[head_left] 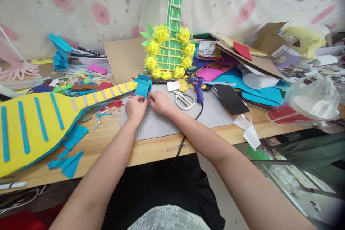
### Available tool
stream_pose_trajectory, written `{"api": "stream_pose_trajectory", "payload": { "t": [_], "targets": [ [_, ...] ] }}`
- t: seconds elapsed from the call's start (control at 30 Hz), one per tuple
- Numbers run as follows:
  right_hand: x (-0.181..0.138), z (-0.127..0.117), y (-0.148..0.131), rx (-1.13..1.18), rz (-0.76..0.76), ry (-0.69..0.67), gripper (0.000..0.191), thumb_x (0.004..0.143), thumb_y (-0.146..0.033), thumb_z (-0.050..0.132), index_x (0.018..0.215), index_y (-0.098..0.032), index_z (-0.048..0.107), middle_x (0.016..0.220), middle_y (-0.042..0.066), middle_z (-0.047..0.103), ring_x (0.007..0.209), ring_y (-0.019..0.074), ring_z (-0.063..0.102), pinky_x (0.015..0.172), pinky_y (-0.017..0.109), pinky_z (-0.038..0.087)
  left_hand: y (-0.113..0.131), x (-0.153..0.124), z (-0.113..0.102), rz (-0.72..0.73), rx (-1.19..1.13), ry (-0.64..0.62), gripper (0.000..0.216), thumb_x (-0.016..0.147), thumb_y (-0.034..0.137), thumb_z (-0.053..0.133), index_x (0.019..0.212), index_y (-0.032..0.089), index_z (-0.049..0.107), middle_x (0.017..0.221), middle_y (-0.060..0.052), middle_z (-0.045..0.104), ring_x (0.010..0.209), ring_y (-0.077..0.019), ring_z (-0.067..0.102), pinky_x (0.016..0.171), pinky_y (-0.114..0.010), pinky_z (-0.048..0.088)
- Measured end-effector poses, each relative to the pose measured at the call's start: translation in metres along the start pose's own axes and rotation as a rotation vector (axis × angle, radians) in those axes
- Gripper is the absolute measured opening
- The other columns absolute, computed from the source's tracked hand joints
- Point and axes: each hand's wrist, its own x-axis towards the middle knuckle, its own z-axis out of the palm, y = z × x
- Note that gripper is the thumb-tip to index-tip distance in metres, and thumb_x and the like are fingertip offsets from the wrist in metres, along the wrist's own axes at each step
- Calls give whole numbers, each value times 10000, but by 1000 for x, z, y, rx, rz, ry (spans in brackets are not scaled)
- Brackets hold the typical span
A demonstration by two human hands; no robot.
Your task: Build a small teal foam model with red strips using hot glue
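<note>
A yellow-and-blue paper lute (40,125) lies on the table at the left, its neck pointing toward the middle. Its blue headstock (142,87) has small red pegs at its sides. My left hand (136,109) is closed on the headstock's near edge, thumb and forefinger pinched together. Beside it my right hand (159,103) is closed too, its fingertips meeting the left ones at the headstock's lower right corner. Whatever the right fingers pinch is hidden. Both hands are over a grey cutting mat (161,127).
Scissors (184,100), a blue glue gun (198,90) and a phone (231,97) lie right of my hands. A green paper guitar with yellow flowers (172,52) stands behind. Paper and cardboard (250,61) pile up at right, near a plastic-covered red container (289,113). Blue scraps (71,163) lie left.
</note>
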Motion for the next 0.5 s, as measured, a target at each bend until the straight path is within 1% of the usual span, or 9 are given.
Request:
{"api": "stream_pose_trajectory", "payload": {
  "t": [0.07,0.1,0.13,0.17,0.23,0.3,0.37,0.43,0.5],
  "targets": [
    [-3,-1,-4,-123,-136,10,202,809,-136,421,890,-137,606,891,117,653,904,215,543,773,296,371,0,0,-1,-4,-1,3,211,705,346,567,808,214,696,745,-20,682,699,-164,595,610,-264,391],
    [-3,-1,-6,-146,-169,5,204,806,-131,419,891,-131,605,896,125,652,920,222,541,785,303,370,0,0,-1,-7,0,4,211,704,347,568,806,213,695,746,-21,682,700,-165,596,610,-264,390],
    [-2,-2,-7,-140,-159,4,204,805,-131,419,886,-132,606,892,123,654,914,222,545,780,304,374,0,0,-1,-11,1,6,208,703,346,569,802,213,694,743,-20,681,699,-165,597,607,-264,388],
    [1,-2,-7,-102,-109,3,198,805,-139,424,875,-138,609,880,111,656,889,214,555,758,297,382,0,0,-2,-14,0,9,206,702,344,568,798,213,694,738,-18,680,697,-164,597,602,-263,386],
    [9,-2,-5,61,51,-35,165,790,-161,456,831,-152,615,824,74,659,791,182,573,680,266,393,0,-1,-2,-16,-11,17,205,698,344,564,794,216,694,726,-13,675,685,-162,595,593,-263,378],
    [18,-3,-2,274,198,-137,125,753,-154,492,774,-154,616,730,37,649,668,144,563,602,235,386,0,-1,-3,-12,-25,21,213,696,354,559,793,220,694,711,-10,670,671,-160,591,587,-266,373],
    [24,-6,1,383,244,-225,103,727,-141,510,736,-148,612,667,18,633,601,123,540,569,222,376,0,-2,-3,-14,-28,20,221,693,363,555,790,223,696,704,-9,667,666,-162,588,586,-270,370],
    [26,-10,3,293,161,-219,96,727,-145,517,731,-149,613,687,20,638,627,128,540,590,227,368,1,-2,-3,-19,-22,18,222,691,362,553,790,224,696,712,-10,669,674,-165,589,586,-272,370],
    [24,-12,3,87,-18,-141,118,750,-159,504,768,-157,620,775,41,653,726,152,551,643,245,361,1,-2,-4,-24,-16,18,224,693,359,552,796,223,696,725,-12,673,685,-168,593,588,-272,371]
  ]
}}
